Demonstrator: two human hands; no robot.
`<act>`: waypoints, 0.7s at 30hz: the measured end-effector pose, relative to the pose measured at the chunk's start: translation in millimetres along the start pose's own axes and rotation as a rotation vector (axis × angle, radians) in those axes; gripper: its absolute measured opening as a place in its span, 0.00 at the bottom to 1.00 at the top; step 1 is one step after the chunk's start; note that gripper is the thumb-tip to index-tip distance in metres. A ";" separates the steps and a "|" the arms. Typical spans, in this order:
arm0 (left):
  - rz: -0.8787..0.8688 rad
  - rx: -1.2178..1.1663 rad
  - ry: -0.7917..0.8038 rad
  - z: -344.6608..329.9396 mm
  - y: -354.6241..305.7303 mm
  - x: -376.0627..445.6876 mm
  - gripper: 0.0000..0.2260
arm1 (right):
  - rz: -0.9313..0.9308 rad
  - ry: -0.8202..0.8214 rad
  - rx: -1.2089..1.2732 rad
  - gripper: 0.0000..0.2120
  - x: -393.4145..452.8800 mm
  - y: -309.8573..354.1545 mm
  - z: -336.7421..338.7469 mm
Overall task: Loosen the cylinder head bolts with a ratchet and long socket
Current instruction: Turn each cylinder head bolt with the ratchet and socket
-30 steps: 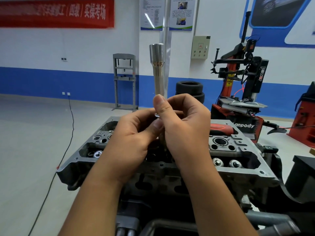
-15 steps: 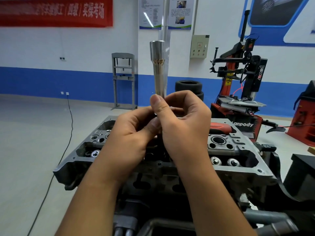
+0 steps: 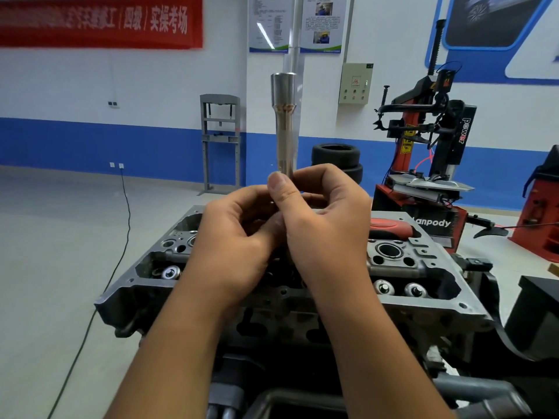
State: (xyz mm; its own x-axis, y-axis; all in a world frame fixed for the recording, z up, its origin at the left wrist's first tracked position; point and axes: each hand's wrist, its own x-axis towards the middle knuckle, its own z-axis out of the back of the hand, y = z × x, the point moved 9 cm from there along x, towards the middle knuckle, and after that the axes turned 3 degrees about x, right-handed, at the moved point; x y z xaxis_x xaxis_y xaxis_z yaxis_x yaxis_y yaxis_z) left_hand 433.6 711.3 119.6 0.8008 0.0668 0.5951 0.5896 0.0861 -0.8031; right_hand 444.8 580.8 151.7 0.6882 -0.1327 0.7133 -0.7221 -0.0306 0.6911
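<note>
1. Both your hands, left hand [image 3: 233,237] and right hand [image 3: 326,219], pinch the long socket [image 3: 284,122] upright above the engine top [image 3: 423,264].
2. Open floor [image 3: 60,252] lies left.
3. Shiny round caps [image 3: 384,288] sit inside its pockets.

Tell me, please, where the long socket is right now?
In the head view the long socket stands upright at centre, above the cylinder head, its lower end gripped between the left hand and right hand.
</note>
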 end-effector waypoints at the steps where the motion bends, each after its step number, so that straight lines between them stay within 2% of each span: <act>1: -0.001 0.040 -0.083 5.1 1.1 0.2 0.10 | -0.015 0.005 0.013 0.08 0.0 -1.0 -0.1; 3: -0.006 0.088 -0.188 12.1 2.1 -0.6 0.10 | -0.043 0.009 0.046 0.09 -0.6 -2.9 0.3; 4: -0.013 0.090 -0.167 10.7 1.8 0.0 0.10 | -0.042 0.006 0.051 0.09 -0.8 -2.6 0.8; 7: -0.011 -0.048 0.133 -11.5 0.6 -0.9 0.13 | 0.000 -0.013 0.015 0.09 -1.4 1.3 2.6; 8: -0.005 -0.077 0.189 -15.0 -0.4 -1.8 0.14 | 0.011 -0.020 0.010 0.09 -1.4 2.2 3.1; 9: -0.003 -0.073 0.185 -13.9 -0.5 -1.5 0.14 | 0.016 -0.024 0.012 0.09 -1.3 2.8 3.3; 13: -0.012 0.023 -0.068 1.6 -1.1 0.1 0.11 | -0.017 -0.017 0.020 0.09 -1.0 -0.1 2.1; 15: -0.017 0.035 -0.124 3.7 -1.3 -1.0 0.11 | -0.021 -0.012 0.011 0.09 -1.0 -0.6 1.7; 17: -0.022 0.015 -0.050 -1.1 -1.7 -0.6 0.12 | -0.021 -0.004 0.011 0.09 -1.5 -0.5 1.0; 20: 0.008 -0.135 0.155 -13.2 -2.2 -2.5 0.13 | -0.007 -0.007 0.023 0.09 -1.8 0.2 1.3; 21: 0.023 -0.156 0.164 -13.3 -1.7 -2.5 0.13 | -0.003 -0.005 0.032 0.09 -1.5 0.7 0.8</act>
State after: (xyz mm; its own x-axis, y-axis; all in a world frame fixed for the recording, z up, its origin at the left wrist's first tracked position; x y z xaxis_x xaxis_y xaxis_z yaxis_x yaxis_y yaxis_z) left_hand 432.0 697.8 119.1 0.8132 -0.0969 0.5739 0.5698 -0.0688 -0.8189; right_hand 443.2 580.1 151.0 0.6900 -0.1373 0.7107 -0.7221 -0.0629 0.6889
